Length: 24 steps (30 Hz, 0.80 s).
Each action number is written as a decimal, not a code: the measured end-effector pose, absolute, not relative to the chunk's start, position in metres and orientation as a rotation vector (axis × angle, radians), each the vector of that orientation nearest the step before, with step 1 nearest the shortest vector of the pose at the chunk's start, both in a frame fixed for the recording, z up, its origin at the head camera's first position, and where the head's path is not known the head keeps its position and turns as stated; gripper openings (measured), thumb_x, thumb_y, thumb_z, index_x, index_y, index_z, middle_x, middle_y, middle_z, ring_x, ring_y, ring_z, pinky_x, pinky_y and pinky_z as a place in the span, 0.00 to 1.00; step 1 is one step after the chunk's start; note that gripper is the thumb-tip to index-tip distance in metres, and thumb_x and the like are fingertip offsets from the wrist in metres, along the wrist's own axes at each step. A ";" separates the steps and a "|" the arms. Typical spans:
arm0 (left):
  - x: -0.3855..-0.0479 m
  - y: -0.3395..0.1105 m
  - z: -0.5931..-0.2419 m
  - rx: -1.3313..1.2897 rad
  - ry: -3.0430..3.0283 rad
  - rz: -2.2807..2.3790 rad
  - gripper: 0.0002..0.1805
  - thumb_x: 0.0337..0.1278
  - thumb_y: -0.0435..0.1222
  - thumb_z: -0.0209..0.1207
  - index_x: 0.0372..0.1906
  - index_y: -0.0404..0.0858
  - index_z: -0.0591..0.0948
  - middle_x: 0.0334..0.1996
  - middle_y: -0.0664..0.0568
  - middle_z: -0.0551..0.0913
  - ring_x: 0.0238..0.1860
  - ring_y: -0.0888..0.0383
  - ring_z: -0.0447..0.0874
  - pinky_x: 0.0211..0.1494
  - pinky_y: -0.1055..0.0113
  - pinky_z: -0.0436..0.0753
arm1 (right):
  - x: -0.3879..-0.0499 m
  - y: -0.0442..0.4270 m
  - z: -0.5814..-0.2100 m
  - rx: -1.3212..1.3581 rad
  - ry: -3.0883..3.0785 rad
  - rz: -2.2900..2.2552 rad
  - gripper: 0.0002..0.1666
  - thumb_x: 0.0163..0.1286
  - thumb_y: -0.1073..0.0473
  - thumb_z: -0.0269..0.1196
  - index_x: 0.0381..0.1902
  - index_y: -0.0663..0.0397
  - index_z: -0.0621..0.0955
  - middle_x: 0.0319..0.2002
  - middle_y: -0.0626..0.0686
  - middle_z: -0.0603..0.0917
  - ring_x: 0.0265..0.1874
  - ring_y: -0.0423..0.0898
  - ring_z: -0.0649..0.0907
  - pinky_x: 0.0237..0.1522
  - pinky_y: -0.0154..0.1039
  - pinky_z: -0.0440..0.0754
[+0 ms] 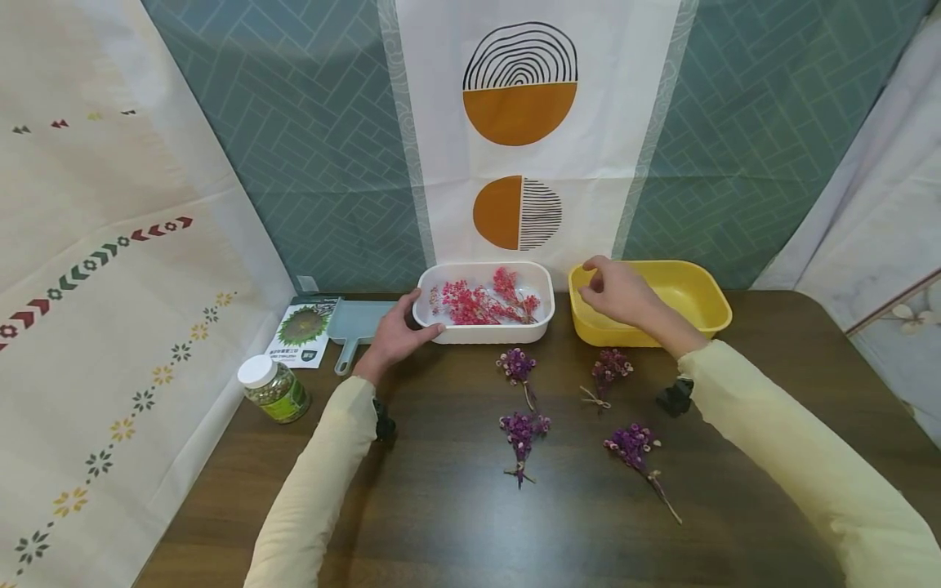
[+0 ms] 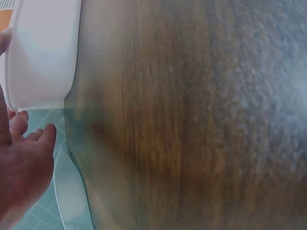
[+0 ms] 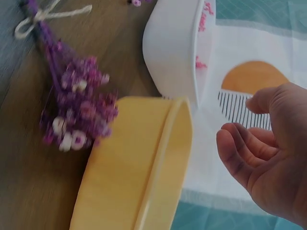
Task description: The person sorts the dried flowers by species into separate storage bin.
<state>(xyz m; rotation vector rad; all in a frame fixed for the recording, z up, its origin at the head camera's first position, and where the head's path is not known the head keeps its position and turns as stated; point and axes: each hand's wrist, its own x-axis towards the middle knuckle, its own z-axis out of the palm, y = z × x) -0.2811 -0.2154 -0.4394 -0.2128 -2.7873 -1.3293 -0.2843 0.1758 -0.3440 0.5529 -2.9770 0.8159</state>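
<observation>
My left hand [image 1: 397, 336] is at the left end of the white tray [image 1: 481, 335], its index finger and thumb spread beside the corner. In the left wrist view a fingertip of that hand [image 2: 26, 167] meets the rim of the tray [image 2: 45, 62]. Red-pink dried flowers [image 1: 470, 304] lie inside the tray. Over the left part of the yellow container [image 1: 687, 282] hovers my right hand [image 1: 621, 292], empty, with loosely bent fingers. The right wrist view shows this hand [image 3: 271, 148] above the yellow rim [image 3: 165, 129], thumb apart from the fingertips.
Purple flower bunches [image 1: 522, 433] [image 1: 635, 447] lie on the table [image 1: 441, 506], with two more nearer the containers [image 1: 517, 364] [image 1: 610, 367]. At left are a white-lidded jar [image 1: 283, 396], a printed packet [image 1: 301, 331] and a pale blue dustpan [image 1: 356, 322]. Fabric hangs behind.
</observation>
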 end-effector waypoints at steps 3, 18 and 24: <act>-0.280 -0.215 -0.440 -0.210 -2.777 -1.343 0.50 0.54 0.48 0.72 0.77 0.38 0.59 0.69 0.39 0.69 0.64 0.44 0.70 0.68 0.47 0.68 | -0.280 0.190 -0.341 0.547 -2.973 0.844 0.29 0.72 0.59 0.60 0.64 0.72 0.70 0.45 0.67 0.82 0.39 0.58 0.81 0.45 0.55 0.81; -0.280 -0.214 -0.447 -0.199 -2.704 -1.433 0.49 0.55 0.47 0.71 0.76 0.39 0.59 0.69 0.38 0.68 0.63 0.44 0.71 0.68 0.47 0.68 | -0.257 0.261 -0.347 0.502 -2.867 0.807 0.32 0.72 0.56 0.63 0.63 0.75 0.71 0.48 0.71 0.81 0.47 0.65 0.81 0.48 0.62 0.77; -0.278 -0.212 -0.447 -0.183 -2.703 -1.430 0.48 0.56 0.46 0.71 0.77 0.40 0.59 0.69 0.39 0.68 0.65 0.44 0.70 0.69 0.47 0.66 | -0.251 0.288 -0.355 0.407 -2.885 0.810 0.35 0.71 0.53 0.64 0.64 0.75 0.69 0.51 0.74 0.78 0.51 0.68 0.78 0.51 0.66 0.74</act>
